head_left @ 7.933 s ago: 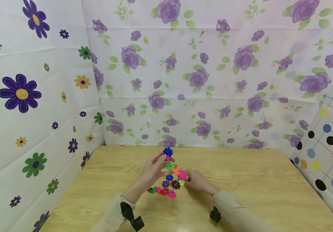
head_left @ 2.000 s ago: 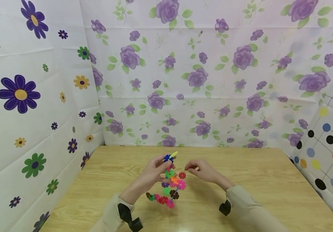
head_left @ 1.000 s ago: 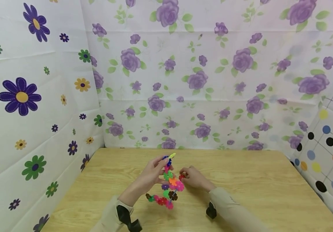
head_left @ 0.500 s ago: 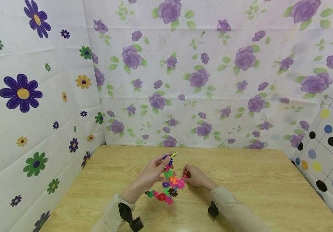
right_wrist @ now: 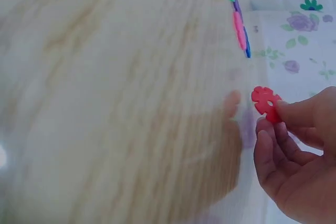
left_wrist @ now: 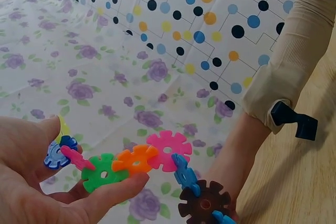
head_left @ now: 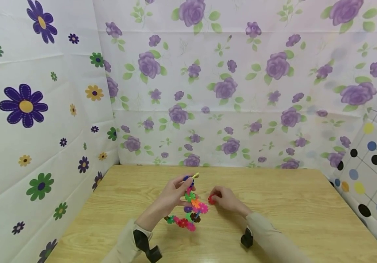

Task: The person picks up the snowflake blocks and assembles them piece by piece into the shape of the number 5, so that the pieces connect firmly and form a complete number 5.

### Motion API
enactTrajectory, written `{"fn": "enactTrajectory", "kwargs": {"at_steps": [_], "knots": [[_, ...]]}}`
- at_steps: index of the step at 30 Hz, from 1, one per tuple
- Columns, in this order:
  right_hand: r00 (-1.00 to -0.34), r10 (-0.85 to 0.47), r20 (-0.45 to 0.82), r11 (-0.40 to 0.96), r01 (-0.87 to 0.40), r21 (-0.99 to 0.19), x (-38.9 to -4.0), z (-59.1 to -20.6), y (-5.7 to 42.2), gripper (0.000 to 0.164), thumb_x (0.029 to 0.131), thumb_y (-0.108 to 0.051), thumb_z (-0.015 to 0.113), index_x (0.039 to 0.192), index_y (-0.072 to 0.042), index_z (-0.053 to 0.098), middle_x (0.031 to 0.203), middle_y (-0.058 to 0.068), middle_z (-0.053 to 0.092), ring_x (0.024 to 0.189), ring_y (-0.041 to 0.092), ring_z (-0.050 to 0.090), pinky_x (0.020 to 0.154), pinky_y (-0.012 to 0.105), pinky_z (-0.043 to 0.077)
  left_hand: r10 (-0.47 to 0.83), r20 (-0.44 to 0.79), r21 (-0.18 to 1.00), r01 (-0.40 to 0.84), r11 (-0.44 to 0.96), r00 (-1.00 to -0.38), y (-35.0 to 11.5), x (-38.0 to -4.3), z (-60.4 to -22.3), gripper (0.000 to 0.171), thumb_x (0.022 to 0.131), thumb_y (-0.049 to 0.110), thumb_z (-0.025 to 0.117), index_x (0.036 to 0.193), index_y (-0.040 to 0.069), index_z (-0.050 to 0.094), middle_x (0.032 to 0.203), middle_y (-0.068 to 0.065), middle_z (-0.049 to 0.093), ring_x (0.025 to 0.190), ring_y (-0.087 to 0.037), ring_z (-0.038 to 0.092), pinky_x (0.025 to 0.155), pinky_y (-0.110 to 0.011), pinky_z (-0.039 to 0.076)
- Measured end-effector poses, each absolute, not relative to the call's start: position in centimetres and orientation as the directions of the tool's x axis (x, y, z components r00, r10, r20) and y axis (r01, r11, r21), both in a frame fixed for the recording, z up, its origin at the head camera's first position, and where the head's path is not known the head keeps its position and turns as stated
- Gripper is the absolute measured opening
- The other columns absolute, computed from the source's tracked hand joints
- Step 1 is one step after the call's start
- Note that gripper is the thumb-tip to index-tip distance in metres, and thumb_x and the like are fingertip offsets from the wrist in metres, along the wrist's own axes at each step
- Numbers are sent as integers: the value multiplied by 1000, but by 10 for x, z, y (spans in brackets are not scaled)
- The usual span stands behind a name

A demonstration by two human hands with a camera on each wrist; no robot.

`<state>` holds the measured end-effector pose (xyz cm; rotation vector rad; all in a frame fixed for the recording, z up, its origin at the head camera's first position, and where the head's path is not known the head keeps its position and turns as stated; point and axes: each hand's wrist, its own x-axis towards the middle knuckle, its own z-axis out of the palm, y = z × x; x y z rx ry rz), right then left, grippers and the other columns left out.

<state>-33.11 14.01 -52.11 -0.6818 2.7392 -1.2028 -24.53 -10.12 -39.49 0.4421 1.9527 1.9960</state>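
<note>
My left hand [head_left: 172, 195] holds up a chain of interlocking snowflake discs, pinching it near the top at a blue disc [left_wrist: 54, 156]. A yellow disc [head_left: 196, 175] sticks out above the blue one. Below run pink, green, orange [left_wrist: 135, 160] and pink discs, then a light blue one [left_wrist: 184, 174] and a brown one [left_wrist: 202, 213]. My right hand [head_left: 227, 199] pinches a red snowflake disc [right_wrist: 261, 97] between thumb and fingers. It is apart from the chain, to its right.
A wooden table [head_left: 273, 212] lies under both hands. Several discs, among them a purple disc [head_left: 187, 209], are seen beside and behind the chain. Flower-patterned cloth [head_left: 224, 91] hangs behind, with more patterned cloth at both sides.
Since eight seconds ago the yellow disc has joined the blue one. The red disc lay on the table two seconds ago; my right hand has picked it up and shifted slightly right.
</note>
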Motion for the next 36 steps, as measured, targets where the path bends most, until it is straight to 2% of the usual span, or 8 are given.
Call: {"fn": "enactTrajectory", "kwargs": {"at_steps": [7,13,17,21,24,30,36], "knots": [[-924,-368,105,564,-311,-765,-327,-515,150,12,98,-9,55,98,-11,66,86,0,65,72,12,55,57,23,47,430,1,1000,-11,-25,-903,-101,-245,-395,52,98,42,53,140,12,48,98,-4,57,91,-18,62,78,-49,59],[-925,-356,134,563,-327,-759,-325,-514,153,11,98,-10,55,99,-12,66,86,0,65,70,11,54,57,23,47,439,-5,999,-21,-32,-898,-101,-245,-396,52,98,42,53,140,12,48,99,-6,57,92,-21,65,78,-49,58],[-925,-348,154,549,-334,-766,-323,-512,153,11,98,-10,55,99,-12,65,85,0,65,71,14,56,57,23,47,450,-13,999,-36,-41,-893,-101,-245,-395,53,98,42,54,140,12,47,100,-7,57,94,-25,67,79,-50,58],[-923,-343,173,533,-343,-773,-320,-511,154,11,98,-10,54,99,-12,65,85,0,65,75,19,60,59,24,48,455,-14,998,-40,-48,-891,-100,-245,-395,54,97,42,54,141,11,47,100,-6,57,91,-22,68,81,-51,57],[-923,-339,180,524,-344,-779,-319,-511,154,11,98,-10,54,99,-13,65,86,0,66,76,17,61,61,24,50,453,-14,998,-40,-48,-891,-100,-244,-395,54,97,42,55,141,11,47,100,-6,57,88,-18,68,81,-51,57],[-930,-313,195,512,-338,-789,-316,-508,156,11,98,-10,55,99,-13,65,87,1,66,76,14,59,62,24,50,452,-12,998,-37,-46,-892,-100,-244,-395,54,97,42,56,141,12,48,99,-6,57,92,-22,68,81,-51,57],[-932,-296,211,505,-340,-793,-315,-505,157,9,98,-13,56,100,-13,65,88,1,66,78,14,59,63,23,50,458,-7,999,-30,-45,-889,-101,-244,-396,53,98,40,54,141,11,47,98,-4,58,90,-20,68,80,-51,58]]}}
